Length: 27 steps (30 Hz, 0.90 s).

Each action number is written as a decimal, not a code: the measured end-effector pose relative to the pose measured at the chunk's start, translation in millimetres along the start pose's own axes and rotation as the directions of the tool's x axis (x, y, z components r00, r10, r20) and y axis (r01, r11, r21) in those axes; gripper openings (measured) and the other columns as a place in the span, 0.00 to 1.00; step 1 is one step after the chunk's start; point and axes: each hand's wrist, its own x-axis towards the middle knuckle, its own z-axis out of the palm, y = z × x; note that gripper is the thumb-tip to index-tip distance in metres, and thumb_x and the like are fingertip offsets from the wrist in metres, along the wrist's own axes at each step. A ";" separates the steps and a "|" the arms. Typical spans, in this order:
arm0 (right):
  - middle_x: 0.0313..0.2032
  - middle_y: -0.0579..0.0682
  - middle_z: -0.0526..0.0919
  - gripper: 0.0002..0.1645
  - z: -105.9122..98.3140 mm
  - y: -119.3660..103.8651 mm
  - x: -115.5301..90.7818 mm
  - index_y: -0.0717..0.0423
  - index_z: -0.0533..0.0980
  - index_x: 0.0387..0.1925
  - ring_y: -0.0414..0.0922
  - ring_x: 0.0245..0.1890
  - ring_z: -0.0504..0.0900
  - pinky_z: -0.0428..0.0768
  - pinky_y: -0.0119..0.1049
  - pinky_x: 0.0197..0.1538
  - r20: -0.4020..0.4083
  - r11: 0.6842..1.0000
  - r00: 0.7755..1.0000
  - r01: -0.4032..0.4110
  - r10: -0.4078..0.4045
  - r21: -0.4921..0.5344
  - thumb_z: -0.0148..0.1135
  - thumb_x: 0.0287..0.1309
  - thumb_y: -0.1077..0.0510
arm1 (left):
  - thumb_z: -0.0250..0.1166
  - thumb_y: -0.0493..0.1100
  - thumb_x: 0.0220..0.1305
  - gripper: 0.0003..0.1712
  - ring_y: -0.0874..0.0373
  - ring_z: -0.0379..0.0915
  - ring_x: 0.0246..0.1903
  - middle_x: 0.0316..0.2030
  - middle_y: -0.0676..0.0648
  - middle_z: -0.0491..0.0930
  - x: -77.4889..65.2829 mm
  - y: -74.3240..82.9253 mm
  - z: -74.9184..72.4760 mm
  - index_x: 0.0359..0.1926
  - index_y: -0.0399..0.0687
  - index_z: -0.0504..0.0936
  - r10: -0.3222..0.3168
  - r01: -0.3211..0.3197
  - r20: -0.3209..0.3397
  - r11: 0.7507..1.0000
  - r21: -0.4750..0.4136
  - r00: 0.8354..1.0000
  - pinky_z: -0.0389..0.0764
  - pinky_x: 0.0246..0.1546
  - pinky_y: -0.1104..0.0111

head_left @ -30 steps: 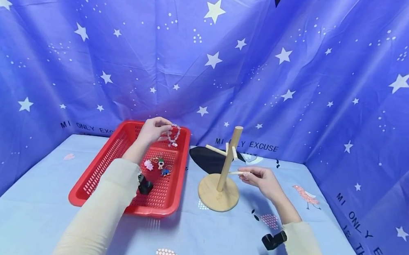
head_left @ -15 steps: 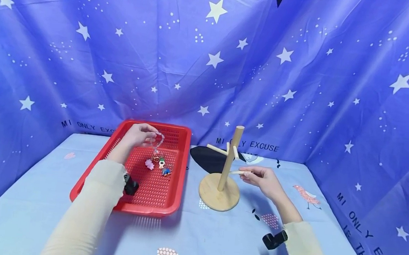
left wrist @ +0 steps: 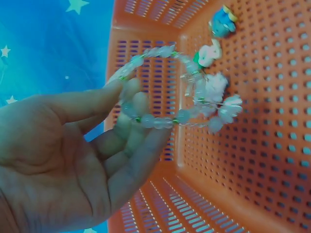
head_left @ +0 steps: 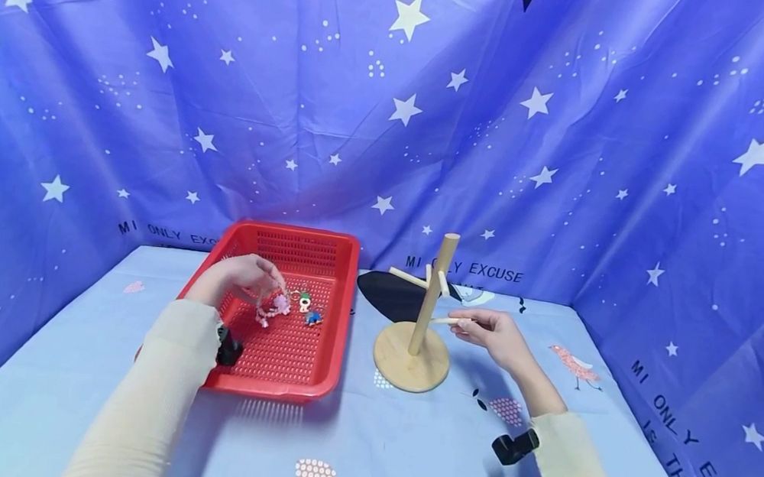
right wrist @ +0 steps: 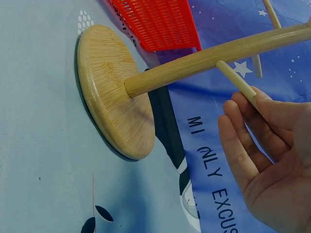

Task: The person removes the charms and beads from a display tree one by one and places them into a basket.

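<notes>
Between thumb and fingers, my left hand (head_left: pixel 250 276) pinches a pale pink beaded bracelet (left wrist: pixel 155 122) that has small green beads and a flower-like charm. It hangs inside the red basket (head_left: pixel 271 389), low over its floor. Nearby in the basket lie a pink trinket (head_left: pixel 282 304), a white-and-green figure (head_left: pixel 304 302) and a blue figure (head_left: pixel 313 319), the last with a ring. On the right, my right hand (head_left: pixel 493 337) pinches the end of a lower peg (right wrist: pixel 238 80) on a wooden stand (head_left: pixel 425 312), whose round base (right wrist: pixel 112 92) sits flat on the cloth.
Two upper pegs, a left one (head_left: pixel 408 277) and a right one (head_left: pixel 444 284), jut from the post. A light blue patterned cloth (head_left: pixel 361 451) covers the table. Behind it hangs a blue star-printed curtain (head_left: pixel 339 111). The basket stands left of the stand.
My left hand has moved left and down into the basket, lowering the bracelet from above the far end to beside the pink trinket. The right hand stays on the peg.
</notes>
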 end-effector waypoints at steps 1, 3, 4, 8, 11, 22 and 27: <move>0.51 0.71 0.82 0.20 0.0 0.2 0.2 0.77 0.73 0.57 0.31 0.42 0.86 0.84 0.32 0.53 0.001 1.000 1.000 0.002 -0.002 0.000 0.53 0.72 0.64 | 0.54 0.33 0.71 0.12 0.60 0.73 0.33 0.32 0.49 0.78 -0.4 -1.2 0.5 0.49 0.35 0.80 -0.013 0.013 0.026 1.000 0.023 1.000 0.84 0.35 0.67; 0.51 0.71 0.82 0.20 0.0 1.0 1.1 0.77 0.73 0.57 0.31 0.42 0.86 0.84 0.32 0.53 0.004 1.000 1.000 0.009 -0.009 0.004 0.53 0.72 0.64 | 0.55 0.34 0.71 0.11 0.60 0.73 0.30 0.30 0.50 0.77 -0.5 -4.2 2.0 0.48 0.36 0.81 -0.052 0.049 0.069 0.998 0.046 0.996 0.83 0.34 0.68; 0.51 0.71 0.82 0.20 -0.1 1.5 1.6 0.78 0.73 0.57 0.31 0.41 0.86 0.84 0.32 0.53 0.005 1.000 1.000 0.012 -0.012 0.006 0.53 0.72 0.65 | 0.55 0.34 0.71 0.10 0.60 0.72 0.30 0.29 0.50 0.77 -0.4 -5.6 2.9 0.46 0.36 0.81 -0.075 0.071 0.092 0.996 0.049 0.993 0.82 0.33 0.69; 0.50 0.72 0.82 0.20 -0.2 2.7 5.2 0.78 0.73 0.56 0.31 0.41 0.86 0.84 0.32 0.52 0.014 1.000 1.000 0.022 -0.022 0.011 0.53 0.71 0.65 | 0.55 0.33 0.70 0.08 0.60 0.72 0.30 0.28 0.50 0.77 -1.0 -12.8 6.1 0.43 0.38 0.81 -0.150 0.145 0.164 0.988 0.043 0.975 0.81 0.34 0.68; 0.49 0.72 0.82 0.20 -0.7 2.5 5.6 0.78 0.74 0.56 0.31 0.41 0.86 0.84 0.31 0.52 0.018 1.000 1.000 0.024 -0.024 0.000 0.53 0.71 0.65 | 0.54 0.32 0.70 0.08 0.61 0.73 0.29 0.27 0.50 0.76 -1.3 -17.2 8.9 0.41 0.38 0.80 -0.170 0.162 0.172 0.985 0.060 0.970 0.81 0.35 0.68; 0.49 0.70 0.83 0.17 -10.5 -10.4 -2.1 0.71 0.78 0.53 0.31 0.41 0.85 0.86 0.32 0.50 0.023 0.974 0.994 0.108 -0.105 -0.201 0.58 0.69 0.63 | 0.54 0.32 0.66 0.10 0.56 0.72 0.37 0.35 0.47 0.75 -1.4 -14.2 10.4 0.45 0.34 0.77 -0.074 0.076 -0.019 0.979 0.190 0.997 0.79 0.41 0.60; 0.49 0.61 0.86 0.17 -25.4 -29.7 0.6 0.63 0.81 0.53 0.33 0.43 0.84 0.82 0.25 0.48 -0.059 0.903 0.981 0.144 -0.182 -0.404 0.58 0.70 0.57 | 0.52 0.34 0.67 0.12 0.54 0.69 0.37 0.36 0.43 0.77 -1.7 -1.1 5.8 0.46 0.33 0.78 0.067 -0.022 -0.143 0.956 0.291 0.987 0.75 0.40 0.63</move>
